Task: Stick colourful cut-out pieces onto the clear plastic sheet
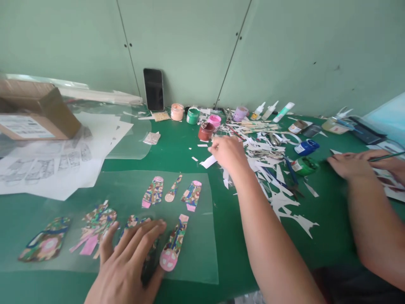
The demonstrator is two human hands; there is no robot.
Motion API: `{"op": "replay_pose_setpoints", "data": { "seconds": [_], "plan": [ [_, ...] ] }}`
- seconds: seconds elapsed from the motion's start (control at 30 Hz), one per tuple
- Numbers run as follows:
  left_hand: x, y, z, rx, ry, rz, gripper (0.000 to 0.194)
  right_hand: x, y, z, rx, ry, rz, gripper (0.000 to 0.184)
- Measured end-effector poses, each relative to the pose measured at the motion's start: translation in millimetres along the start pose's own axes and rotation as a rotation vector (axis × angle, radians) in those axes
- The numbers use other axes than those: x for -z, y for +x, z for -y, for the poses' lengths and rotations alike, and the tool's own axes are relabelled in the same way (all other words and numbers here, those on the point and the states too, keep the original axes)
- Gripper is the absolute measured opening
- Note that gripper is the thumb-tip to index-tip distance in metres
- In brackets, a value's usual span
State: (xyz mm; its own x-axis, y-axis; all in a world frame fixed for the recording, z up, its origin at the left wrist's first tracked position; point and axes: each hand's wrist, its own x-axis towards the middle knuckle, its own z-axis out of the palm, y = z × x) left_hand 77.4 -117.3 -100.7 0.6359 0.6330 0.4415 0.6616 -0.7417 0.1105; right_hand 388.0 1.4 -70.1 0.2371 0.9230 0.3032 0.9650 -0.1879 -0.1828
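Cardboard box point(61, 112), towards the far left corner of the surface point(234, 261); overlaps printed sheets point(72, 177), perhaps pinning them. Painted cutouts point(153, 192), camouflage and pink, set apart on a clear sheet point(205, 261) towards the near left corner, probably so that each keeps flat and off the green. Left hand point(126, 261), palm down over them, fingers spread; seemingly steadying pieces or sheet. Phone point(154, 90), upright at the far edge, leant on the wall point(190, 50) for support. Right hand point(229, 152), fingers curled in beside the brick-red jar point(206, 133); whether they pinch anything, cannot tell. White scraps point(280, 202), strewn right of centre, seemingly offcuts left aside. Another person's hands point(351, 164), near the right edge, one with a thin brush point(387, 157), apparently angled for fine work.
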Motion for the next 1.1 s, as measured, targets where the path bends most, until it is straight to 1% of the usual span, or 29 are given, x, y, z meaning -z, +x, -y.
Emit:
{"op": "replay_pose_setpoints", "data": {
  "seconds": [0.07, 0.1, 0.17, 0.2, 0.23, 0.27, 0.3, 0.37, 0.47, 0.53, 0.6, 0.63, 0.7, 0.77, 0.83, 0.87, 0.9, 0.97, 1.03, 1.1],
  "plan": [
    [-1.0, 0, 2, -0.046, 0.009, 0.009, 0.035, 3, 2, -14, 0.01, 0.068, -0.014, 0.027],
    [-1.4, 1, 3, -0.066, 0.011, 0.009, 0.034, 3, 3, -20, 0.029, 0.095, 0.01, 0.033],
    [-1.9, 1, 4, -0.084, 0.017, 0.005, 0.035, 3, 1, -25, 0.063, 0.119, 0.119, 0.043],
    [-1.9, 1, 5, -0.088, 0.019, 0.006, 0.036, 1, 1, -26, 0.072, 0.121, 0.181, 0.043],
    [-1.9, 1, 6, -0.091, 0.02, 0.009, 0.037, 0, 0, -25, 0.074, 0.119, 0.227, 0.038],
    [-1.7, 0, 6, -0.095, 0.019, 0.009, 0.038, -1, 0, -24, 0.071, 0.116, 0.245, 0.031],
    [-1.3, 0, 7, -0.1, 0.017, 0.009, 0.039, -2, 0, -23, 0.067, 0.111, 0.232, 0.024],
    [-0.5, 0, 7, -0.105, 0.015, 0.008, 0.04, -1, 1, -23, 0.031, 0.095, 0.134, 0.015],
    [0.6, 0, 6, -0.115, 0.015, 0.013, 0.043, 5, 4, -31, -0.124, 0.059, -0.065, 0.024],
    [0.8, 0, 6, -0.115, 0.017, 0.026, 0.049, 11, 5, -37, -0.215, 0.062, -0.206, 0.031],
    [0.5, -1, 6, -0.108, 0.013, 0.049, 0.054, 17, 2, -39, -0.226, 0.116, -0.308, 0.036],
    [0.2, -2, 5, -0.106, 0.008, 0.063, 0.055, 19, -2, -37, -0.21, 0.162, -0.328, 0.036],
    [-0.5, -3, 4, -0.107, 0.0, 0.09, 0.052, 23, -16, -26, -0.159, 0.271, -0.308, 0.032],
    [-0.6, -3, 2, -0.098, -0.002, 0.095, 0.047, 25, -39, -12, -0.083, 0.35, -0.256, 0.029],
    [0.3, -2, -1, -0.073, -0.007, 0.076, 0.039, 28, -69, -1, 0.014, 0.35, -0.242, 0.028],
    [1.1, -2, -2, -0.059, -0.012, 0.056, 0.033, 29, -86, 0, 0.045, 0.321, -0.267, 0.027],
    [2.2, -1, -4, -0.056, -0.02, 0.03, 0.026, 31, -103, -2, 0.072, 0.287, -0.282, 0.028],
    [4.2, -2, -7, -0.052, -0.053, -0.022, 0.015, 33, -136, -15, 0.082, 0.21, -0.302, 0.029],
    [5.6, -2, -9, -0.058, -0.106, -0.048, 0.016, 34, -165, -36, 0.023, 0.108, -0.323, 0.028],
    [5.8, -3, -10, -0.066, -0.152, -0.03, 0.018, 33, -189, -58, -0.035, 0.002, -0.325, 0.029]
  ]
}}
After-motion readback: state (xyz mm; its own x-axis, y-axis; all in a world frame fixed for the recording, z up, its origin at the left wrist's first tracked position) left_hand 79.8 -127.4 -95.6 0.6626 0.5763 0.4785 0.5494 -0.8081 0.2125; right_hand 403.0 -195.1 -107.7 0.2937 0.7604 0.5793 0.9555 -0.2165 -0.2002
